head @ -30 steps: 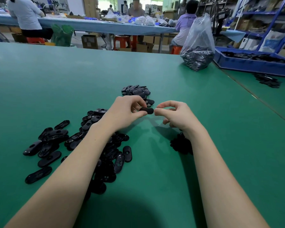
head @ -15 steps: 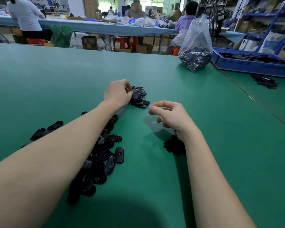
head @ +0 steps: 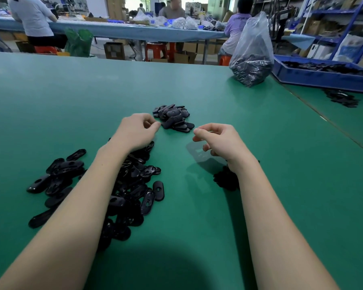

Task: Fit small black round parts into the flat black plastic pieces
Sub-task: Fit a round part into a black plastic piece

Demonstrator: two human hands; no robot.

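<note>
A heap of flat black oval pieces (head: 138, 185) lies on the green table (head: 281, 185) under my left forearm, with more of them (head: 59, 176) spread out to its left. Farther away sits a smaller stack of oval pieces (head: 173, 117). My left hand (head: 137, 130) hovers just left of that stack, fingers loosely curled, nothing visible in it. My right hand (head: 218, 141) floats to the stack's right, its thumb and forefinger slightly apart with nothing between them. A clump of small black round parts (head: 224, 178) lies partly hidden under my right wrist.
A clear plastic bag of black parts (head: 252, 59) stands at the far right of the table. A blue tray (head: 323, 76) with more parts lies beyond a seam, with loose black parts (head: 342, 99) in front of it. People sit at a long table (head: 113, 30) behind.
A second ago both hands pinched one oval piece between them. My left hand carried it to the far stack, let it go and drew back a little. My right hand stayed put.
</note>
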